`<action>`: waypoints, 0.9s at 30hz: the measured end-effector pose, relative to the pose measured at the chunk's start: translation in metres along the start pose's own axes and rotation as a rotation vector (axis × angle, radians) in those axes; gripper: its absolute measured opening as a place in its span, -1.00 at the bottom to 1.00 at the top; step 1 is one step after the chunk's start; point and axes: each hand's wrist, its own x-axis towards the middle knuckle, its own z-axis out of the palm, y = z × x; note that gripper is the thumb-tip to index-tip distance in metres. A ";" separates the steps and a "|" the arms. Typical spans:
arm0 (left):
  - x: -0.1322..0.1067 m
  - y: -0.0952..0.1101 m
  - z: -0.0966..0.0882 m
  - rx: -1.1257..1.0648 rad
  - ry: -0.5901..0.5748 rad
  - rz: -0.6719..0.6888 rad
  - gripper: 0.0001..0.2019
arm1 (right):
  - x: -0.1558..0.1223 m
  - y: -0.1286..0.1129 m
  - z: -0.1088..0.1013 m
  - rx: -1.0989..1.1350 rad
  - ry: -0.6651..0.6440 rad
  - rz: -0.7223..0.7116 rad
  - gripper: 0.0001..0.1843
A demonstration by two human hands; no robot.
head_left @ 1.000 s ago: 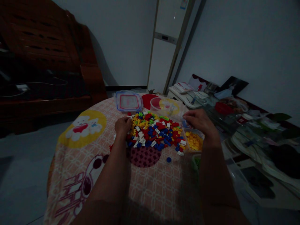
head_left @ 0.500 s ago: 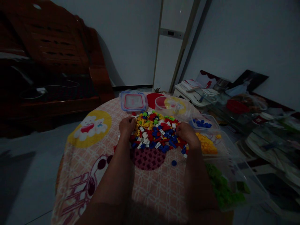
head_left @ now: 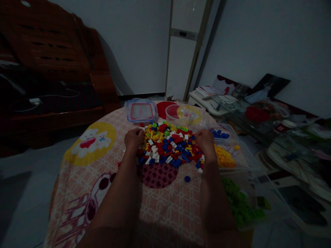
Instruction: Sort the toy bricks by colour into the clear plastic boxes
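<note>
A heap of small red, yellow, blue, white and green bricks lies on a round table with a cartoon-print cloth. My left hand rests at the heap's left edge, fingers curled into the bricks. My right hand rests on the heap's right edge, fingers curled down among the pieces. What either hand holds is hidden. One loose blue brick lies on the cloth in front of the heap.
Clear tubs stand at the right: blue bricks, yellow bricks, green bricks. A lid with a red rim and a clear round tub sit behind the heap. Cluttered papers and a wooden bench surround the table.
My right hand came down from the yellow-brick tub onto the right edge of the heap. My left hand stayed at the heap's left edge. The camera shifted slightly.
</note>
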 end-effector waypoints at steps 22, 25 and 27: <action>-0.002 0.001 0.000 0.035 0.003 0.018 -0.58 | 0.016 0.021 0.016 0.893 0.442 0.318 -0.49; -0.002 0.002 0.000 0.039 0.005 0.015 -0.58 | 0.010 0.010 0.015 0.893 0.178 0.238 -0.70; -0.002 0.003 0.000 0.039 0.007 0.015 -0.58 | 0.005 0.004 0.017 0.824 0.034 0.178 -0.81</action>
